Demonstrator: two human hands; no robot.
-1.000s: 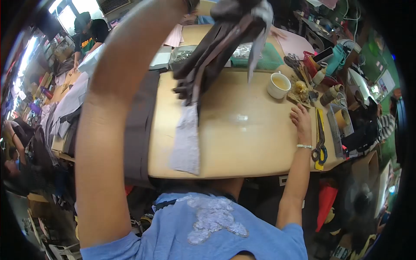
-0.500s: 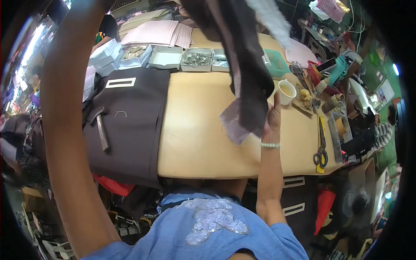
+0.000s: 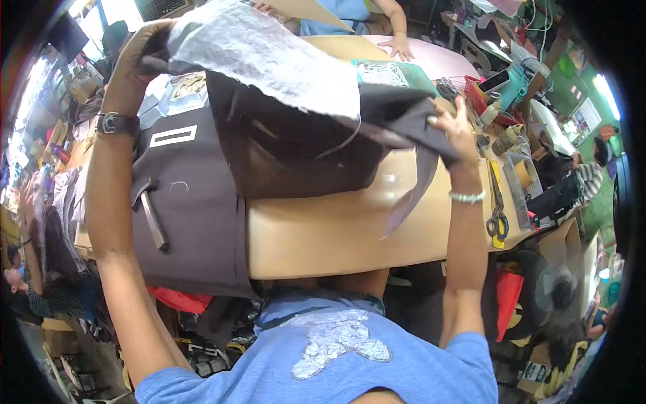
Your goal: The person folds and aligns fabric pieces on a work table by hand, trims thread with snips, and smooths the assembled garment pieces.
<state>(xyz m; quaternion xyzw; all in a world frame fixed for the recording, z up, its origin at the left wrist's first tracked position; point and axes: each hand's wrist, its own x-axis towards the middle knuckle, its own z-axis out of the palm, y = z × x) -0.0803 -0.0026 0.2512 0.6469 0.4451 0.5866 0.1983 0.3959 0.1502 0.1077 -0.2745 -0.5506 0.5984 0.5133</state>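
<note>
A large dark cloth piece [image 3: 289,151] with a white backing layer [image 3: 262,57] is stretched in the air above the table. My left hand [image 3: 149,50], raised at the upper left, is closed on its bunched corner. On the right, my right hand [image 3: 457,131] grips the other end of the dark cloth, with some fingers raised. From that end a thin strip hangs toward the tabletop. Below and left of the cloth, a hammer [image 3: 153,215] lies on dark fabric [image 3: 192,222] that covers the table's left part.
Scissors [image 3: 496,219] lie on a yellow strip at the table's [image 3: 323,249] right edge, beside a grey basket [image 3: 518,188]. A green tray [image 3: 414,75] stands at the back. Across the table, a co-worker's hand [image 3: 398,47] rests on pale sheets [image 3: 441,59].
The cloth has gone from hanging narrow to spread wide between both hands. My right hand has moved right and up with its end; my left hand has come down into view. The cup is now hidden.
</note>
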